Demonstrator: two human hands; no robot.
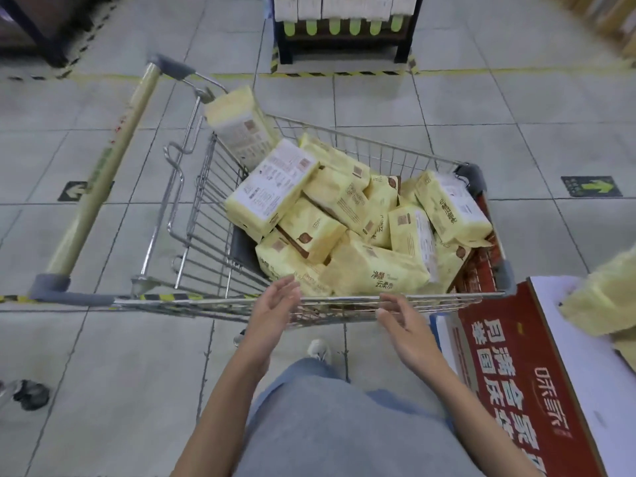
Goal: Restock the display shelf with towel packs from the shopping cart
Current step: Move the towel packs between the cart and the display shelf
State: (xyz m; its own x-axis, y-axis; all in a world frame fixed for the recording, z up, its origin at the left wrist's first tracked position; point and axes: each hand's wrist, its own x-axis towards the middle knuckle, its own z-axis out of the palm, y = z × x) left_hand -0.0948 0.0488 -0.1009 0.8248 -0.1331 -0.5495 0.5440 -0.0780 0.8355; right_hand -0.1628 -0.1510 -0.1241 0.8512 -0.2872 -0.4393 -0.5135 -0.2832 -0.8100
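On the left, the floor (103,373) is of gray square tiles with dark joints, and one dark arrow sticker (74,191) is partly hidden behind the cart's handle (103,173). The handle is a long cream tube with two gray soft end caps. The shopping cart (206,187) is made of thin shiny metal wire, with a folded wire seat flap at the handle side.

Inside the basket the towel packs (275,191) lie in a loose pile. They are soft pale yellow plastic bricks with brown print and white label sides. I count about eleven, but they overlap, so the exact number is not sure. One pack stands tilted at the far left corner.

Above the near rim, the left hand (275,304) and the right hand (401,318) hover with palms facing each other. Both have relaxed, straight fingers and grasp nothing.

On the right stands the display shelf (509,356), a cardboard block with a red side with white characters and a flat white top. At least one yellow pack (602,301) lies on this top. A second arrow sticker (591,186), green on dark, is on the floor.
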